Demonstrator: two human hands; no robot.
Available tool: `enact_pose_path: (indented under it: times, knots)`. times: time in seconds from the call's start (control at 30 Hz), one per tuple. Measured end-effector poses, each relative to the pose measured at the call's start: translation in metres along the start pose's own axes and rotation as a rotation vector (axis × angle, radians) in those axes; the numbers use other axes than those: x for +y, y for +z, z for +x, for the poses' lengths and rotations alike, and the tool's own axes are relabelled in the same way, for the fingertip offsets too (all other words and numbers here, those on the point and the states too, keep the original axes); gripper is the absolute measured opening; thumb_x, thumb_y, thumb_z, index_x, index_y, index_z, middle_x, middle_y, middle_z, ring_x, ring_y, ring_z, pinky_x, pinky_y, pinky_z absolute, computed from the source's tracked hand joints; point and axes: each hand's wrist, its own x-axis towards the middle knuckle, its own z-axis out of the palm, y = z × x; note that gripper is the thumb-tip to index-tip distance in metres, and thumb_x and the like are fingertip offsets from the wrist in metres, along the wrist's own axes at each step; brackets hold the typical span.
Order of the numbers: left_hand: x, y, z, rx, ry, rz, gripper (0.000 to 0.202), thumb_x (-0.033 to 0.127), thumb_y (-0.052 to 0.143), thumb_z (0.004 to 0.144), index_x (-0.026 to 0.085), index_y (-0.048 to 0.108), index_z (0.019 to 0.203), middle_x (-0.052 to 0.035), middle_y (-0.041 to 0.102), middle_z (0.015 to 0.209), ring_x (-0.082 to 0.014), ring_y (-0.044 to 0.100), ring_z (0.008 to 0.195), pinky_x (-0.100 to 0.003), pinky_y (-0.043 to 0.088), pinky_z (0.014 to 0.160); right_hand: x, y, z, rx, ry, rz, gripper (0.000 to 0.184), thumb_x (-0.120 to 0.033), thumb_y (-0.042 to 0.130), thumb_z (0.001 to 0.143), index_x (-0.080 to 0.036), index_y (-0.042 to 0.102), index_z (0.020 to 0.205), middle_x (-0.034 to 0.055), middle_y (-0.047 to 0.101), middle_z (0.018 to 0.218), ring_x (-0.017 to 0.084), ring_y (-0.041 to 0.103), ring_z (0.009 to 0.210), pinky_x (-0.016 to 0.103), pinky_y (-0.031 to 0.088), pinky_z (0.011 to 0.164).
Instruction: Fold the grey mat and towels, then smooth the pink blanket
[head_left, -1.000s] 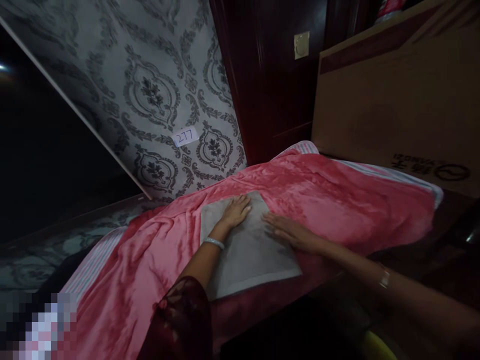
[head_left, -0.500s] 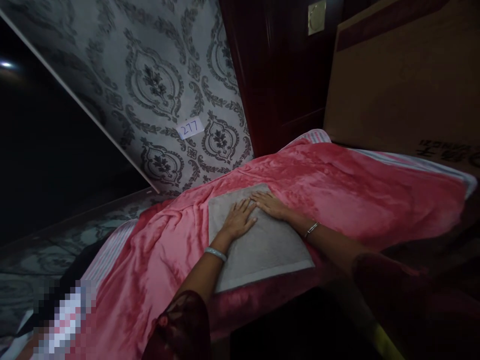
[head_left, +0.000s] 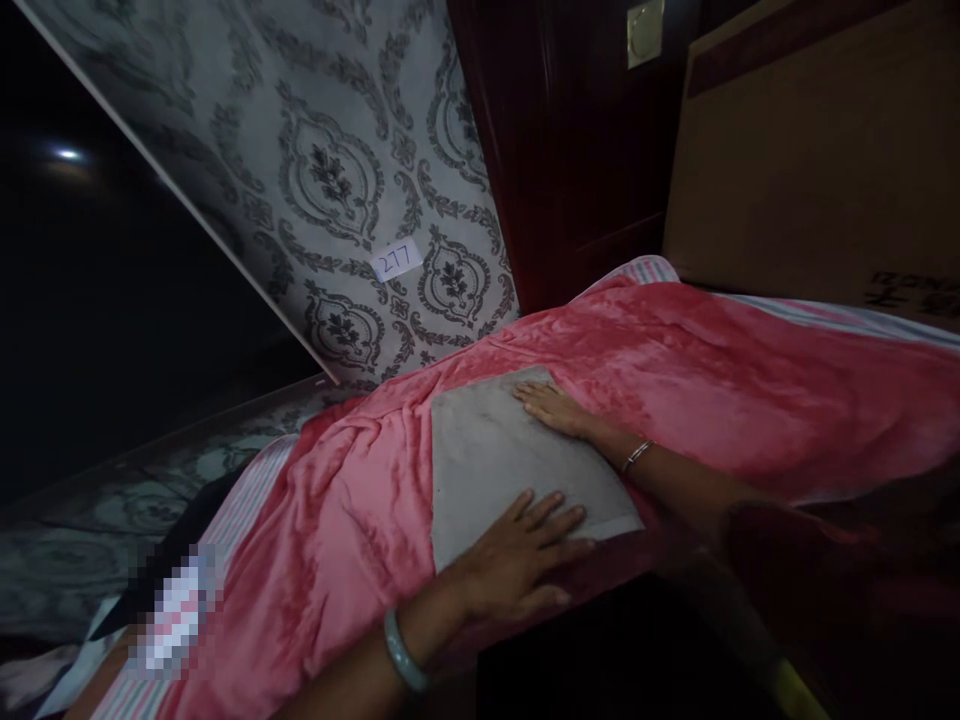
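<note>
A grey cloth [head_left: 491, 450] with a pale band along its near edge lies flat on a pink plush blanket [head_left: 352, 510]. Over the cloth's near edge is my left hand [head_left: 517, 560], its fingers spread and holding nothing; a pale bangle circles that wrist. My right hand [head_left: 555, 408] rests flat on the cloth's far right corner, fingers stretched out, with a thin silver bracelet on the wrist.
A large cardboard box [head_left: 810, 160] stands at the back right beside a dark red door [head_left: 562, 130]. Patterned wallpaper [head_left: 337, 180] bears a paper label [head_left: 397, 259] reading 277. To the left is a dark glossy panel [head_left: 112, 300].
My left hand has drawn back from the middle of the cloth to its near edge. My right hand stays near the far corner. The view has shifted slightly.
</note>
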Motion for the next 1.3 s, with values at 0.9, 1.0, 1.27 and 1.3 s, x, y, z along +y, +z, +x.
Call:
enact_pose_path:
  times: [0.9, 1.0, 1.27, 1.3]
  knots:
    - [0.006, 0.054, -0.079, 0.34, -0.488, 0.041, 0.062, 0.039, 0.049, 0.097, 0.036, 0.029, 0.155, -0.0019, 0.019, 0.166, -0.0283, 0.008, 0.155, -0.061, 0.014, 0.123, -0.06, 0.021, 0.042, -0.037, -0.13, -0.134, 0.059, -0.057, 0.036, 0.098, -0.033, 0.043, 0.152, 0.0058, 0.031, 0.161, 0.034, 0.023, 0.149, 0.063, 0.011, 0.118]
    - [0.01, 0.072, -0.091, 0.501, -0.516, -0.067, 0.051, 0.037, 0.042, 0.099, 0.035, 0.041, 0.15, -0.0023, 0.032, 0.162, -0.0249, 0.017, 0.153, -0.06, 0.015, 0.124, -0.062, 0.016, 0.037, -0.083, -0.095, -0.105, 0.058, -0.054, 0.037, 0.098, -0.031, 0.044, 0.151, 0.006, 0.031, 0.161, 0.033, 0.022, 0.149, 0.061, 0.011, 0.119]
    - [-0.037, 0.064, -0.103, 1.01, -0.882, -0.596, 0.062, 0.047, 0.061, 0.085, 0.02, 0.053, 0.141, -0.0138, 0.05, 0.15, -0.0284, 0.042, 0.142, -0.049, 0.031, 0.119, -0.032, 0.016, -0.062, 0.039, 0.014, 0.093, 0.071, -0.058, 0.05, 0.09, -0.023, 0.044, 0.152, 0.0095, 0.027, 0.162, 0.031, 0.02, 0.15, 0.054, 0.017, 0.122]
    - [-0.041, 0.06, -0.1, 1.03, -0.882, -0.673, 0.065, 0.047, 0.066, 0.082, 0.02, 0.054, 0.14, -0.0151, 0.052, 0.148, -0.029, 0.045, 0.139, -0.048, 0.035, 0.117, -0.027, 0.017, -0.08, 0.095, 0.065, 0.13, 0.072, -0.057, 0.051, 0.09, -0.023, 0.043, 0.152, 0.0103, 0.028, 0.162, 0.031, 0.022, 0.15, 0.054, 0.018, 0.122]
